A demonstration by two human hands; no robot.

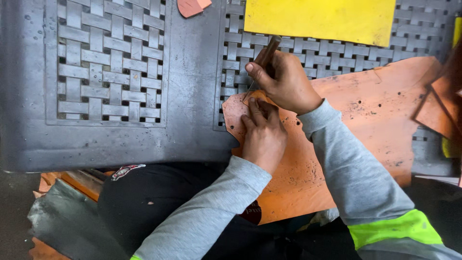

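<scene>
**Two hands work a small template on an orange leather sheet**

The left hand [262,132] lies flat, fingers spread and pressed down on a small tan template piece [258,96] that sits near the upper left edge of a large orange leather sheet [370,125]. It grips nothing; it only pins the piece in place. The right hand [284,79] is closed around a wooden-handled tool [267,53], held like a pen, with the thin metal tip slanting down to touch the left edge of the template, just above the left fingertips. The sheet lies across a dark plastic surface with a woven basket pattern [110,62] and hangs over its near edge onto the person's lap. A yellow sheet [322,19] lies at the far side, well apart from the hands; a small pinkish scrap [191,6] lies at the top edge, and more orange offcuts [440,108] lie at the right. Both arms wear grey sleeves, the right one with a bright green band
</scene>
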